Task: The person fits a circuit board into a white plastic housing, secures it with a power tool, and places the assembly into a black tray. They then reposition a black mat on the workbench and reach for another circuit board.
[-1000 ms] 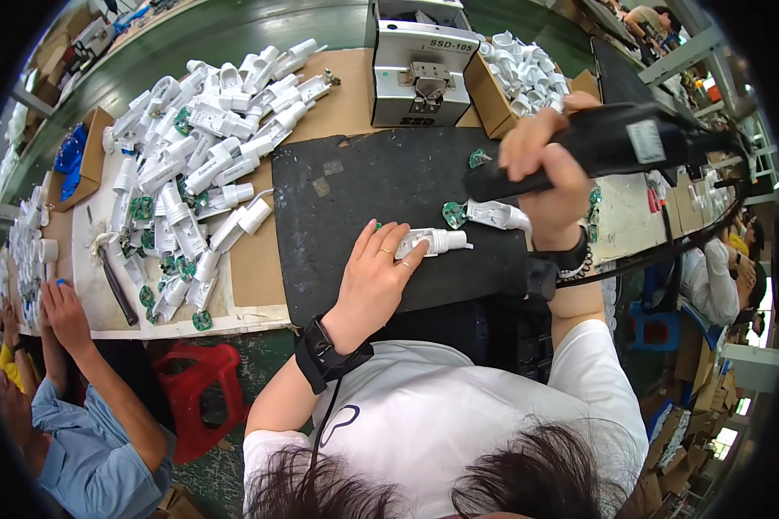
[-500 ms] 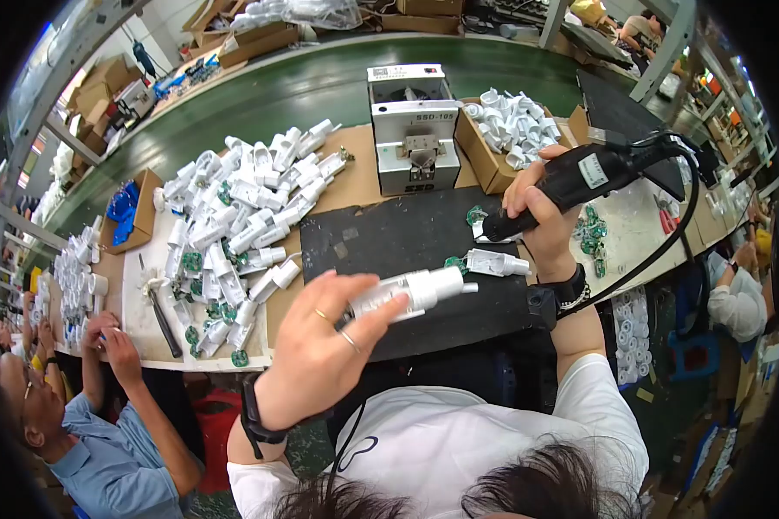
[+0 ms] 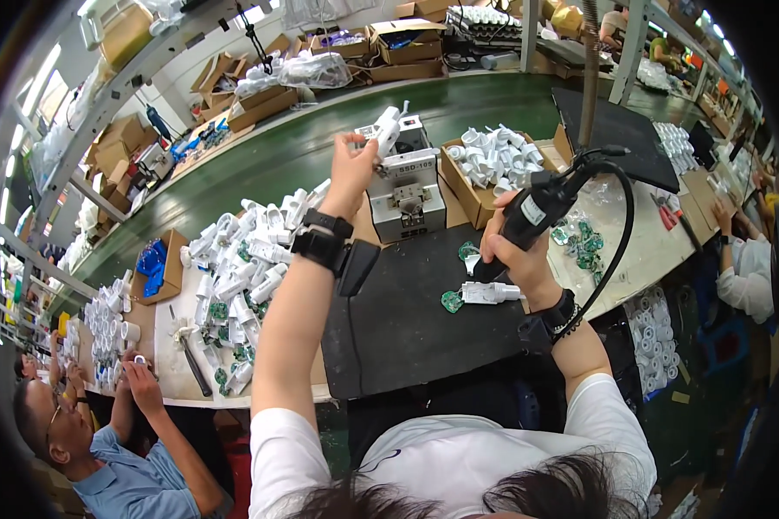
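My left hand (image 3: 353,169) is raised at the far side of the bench, its fingers closed on a white plastic housing (image 3: 389,130). That housing is held over the back of a black-and-white boxy machine (image 3: 420,215). My right hand (image 3: 521,258) grips a black corded electric screwdriver (image 3: 532,213), its tip pointing down toward the black mat (image 3: 398,333). Below it on the mat lies another white housing (image 3: 491,293) with a green circuit board (image 3: 452,301) at its left end. A second green board (image 3: 467,252) is beside the screwdriver's tip, with a white part partly hidden there.
A heap of white housings and green boards (image 3: 242,277) covers the bench to the left, near a hammer (image 3: 195,363). A cardboard box of white parts (image 3: 476,195) stands right of the machine. Behind runs a green conveyor (image 3: 312,130). A co-worker (image 3: 121,450) sits at lower left.
My left hand has moved away from me, from above the mat to the machine, still holding the white housing. My right hand keeps the screwdriver over the mat. The view has tilted upward.
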Action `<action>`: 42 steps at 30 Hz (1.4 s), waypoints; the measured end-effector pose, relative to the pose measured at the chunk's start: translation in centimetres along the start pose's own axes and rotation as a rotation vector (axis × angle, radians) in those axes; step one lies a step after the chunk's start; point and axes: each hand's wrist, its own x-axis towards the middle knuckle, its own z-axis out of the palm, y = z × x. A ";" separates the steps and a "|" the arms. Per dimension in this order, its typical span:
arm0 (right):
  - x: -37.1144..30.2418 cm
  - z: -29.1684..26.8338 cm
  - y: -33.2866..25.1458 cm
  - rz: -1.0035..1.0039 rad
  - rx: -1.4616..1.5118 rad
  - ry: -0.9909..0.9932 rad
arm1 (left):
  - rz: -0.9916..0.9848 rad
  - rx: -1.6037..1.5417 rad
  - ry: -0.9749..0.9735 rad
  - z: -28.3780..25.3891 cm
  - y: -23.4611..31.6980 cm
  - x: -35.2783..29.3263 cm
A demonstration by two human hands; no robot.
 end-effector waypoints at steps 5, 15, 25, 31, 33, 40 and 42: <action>-0.5 0.1 -0.1 0.070 -0.018 -0.058 | -0.365 -0.745 -0.112 0.2 -0.3 2.2; 0.0 -0.4 0.4 0.086 0.044 -0.092 | -0.436 -0.905 -0.121 0.3 -0.7 3.2; -0.5 -0.9 1.7 0.056 0.056 -0.119 | -0.354 -0.970 -0.230 -0.2 -0.7 2.7; -0.4 -0.4 1.7 0.071 0.019 -0.103 | -0.290 -0.922 -0.411 -1.9 2.2 -1.6; -0.5 -0.1 1.4 0.083 0.035 -0.098 | -0.244 -0.880 -0.417 -3.2 3.2 -4.3; -0.3 -0.7 2.2 0.086 0.037 -0.056 | 0.284 0.035 0.023 -8.3 5.2 -15.6; 0.0 -0.5 2.0 0.045 0.038 -0.053 | 0.321 0.369 0.241 -10.8 4.8 -16.8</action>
